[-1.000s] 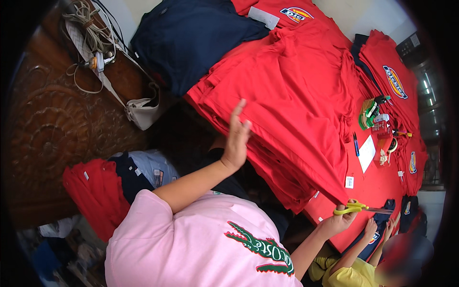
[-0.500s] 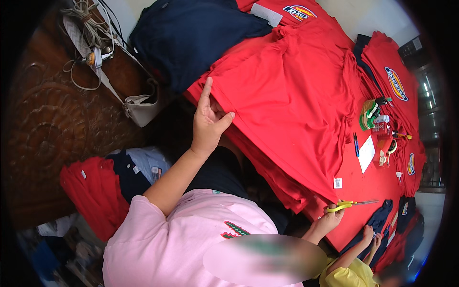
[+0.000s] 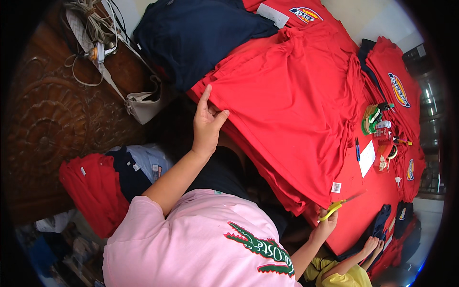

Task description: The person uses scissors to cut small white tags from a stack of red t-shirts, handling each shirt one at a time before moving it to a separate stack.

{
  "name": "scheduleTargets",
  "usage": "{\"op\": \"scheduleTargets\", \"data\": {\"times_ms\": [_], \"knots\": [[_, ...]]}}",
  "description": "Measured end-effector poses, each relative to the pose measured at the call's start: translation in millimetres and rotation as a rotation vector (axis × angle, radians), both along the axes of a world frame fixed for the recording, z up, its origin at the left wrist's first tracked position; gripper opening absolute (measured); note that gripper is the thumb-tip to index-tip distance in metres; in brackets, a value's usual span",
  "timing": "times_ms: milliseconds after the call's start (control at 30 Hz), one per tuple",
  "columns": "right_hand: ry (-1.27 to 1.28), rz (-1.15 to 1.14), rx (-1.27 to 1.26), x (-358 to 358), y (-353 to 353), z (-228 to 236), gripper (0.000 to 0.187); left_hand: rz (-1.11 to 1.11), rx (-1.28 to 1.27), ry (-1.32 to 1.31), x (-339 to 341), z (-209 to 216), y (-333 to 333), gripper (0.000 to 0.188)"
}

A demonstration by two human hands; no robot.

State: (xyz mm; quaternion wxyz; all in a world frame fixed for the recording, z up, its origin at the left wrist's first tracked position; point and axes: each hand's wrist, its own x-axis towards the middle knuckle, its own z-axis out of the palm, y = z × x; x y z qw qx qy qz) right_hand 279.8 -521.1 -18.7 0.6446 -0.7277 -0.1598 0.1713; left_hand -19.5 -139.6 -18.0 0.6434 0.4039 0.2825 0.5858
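A red shirt [image 3: 287, 110] lies spread on top of a stack of red garments. My left hand [image 3: 209, 125] is at the shirt's left edge, index finger and thumb stretched apart; the other fingers are curled and partly hidden. My right hand [image 3: 323, 227] holds scissors [image 3: 333, 209] with yellow handles beside the shirt's lower corner. The blades point away to the right and look blurred. Whether these fingers also touch the cloth, I cannot tell. A small white tag [image 3: 336, 187] lies at the shirt's lower right edge.
A navy garment pile [image 3: 201, 43] sits at the far left of the red table [image 3: 351, 222]. To the right are a blue pen [image 3: 357, 149], white paper [image 3: 367, 159], a tape roll [image 3: 392, 152] and more red shirts [image 3: 394, 62]. A co-worker's hands [image 3: 372, 246] handle dark cloth.
My right hand has drawn slightly down and left with the scissors, whose blades now tilt more upward. My left thumb has shifted a little toward the index finger.
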Motion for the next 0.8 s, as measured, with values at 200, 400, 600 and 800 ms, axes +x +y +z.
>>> {"op": "scheduleTargets", "data": {"times_ms": [200, 400, 600, 800], "knots": [[0.040, 0.049, -0.068, -6.7, -2.9, 38.8, 0.027, -0.006, -0.043, 0.014, -6.8, -13.1, -15.9, 0.060], [-0.107, -0.080, -0.194, -0.8, 2.7, 41.4, 0.029, 0.012, -0.048, -0.011, -6.5, -22.7, -13.9, 0.050], [-0.399, -0.135, -0.523, -1.5, 12.6, 38.1, 0.017, -0.027, -0.062, -0.039, -8.2, -26.3, -13.8, 0.041], [-0.435, -0.105, -0.608, -4.0, 16.8, 36.2, 0.017, -0.063, -0.126, -0.026, -7.4, -17.8, -14.0, 0.039]]}}
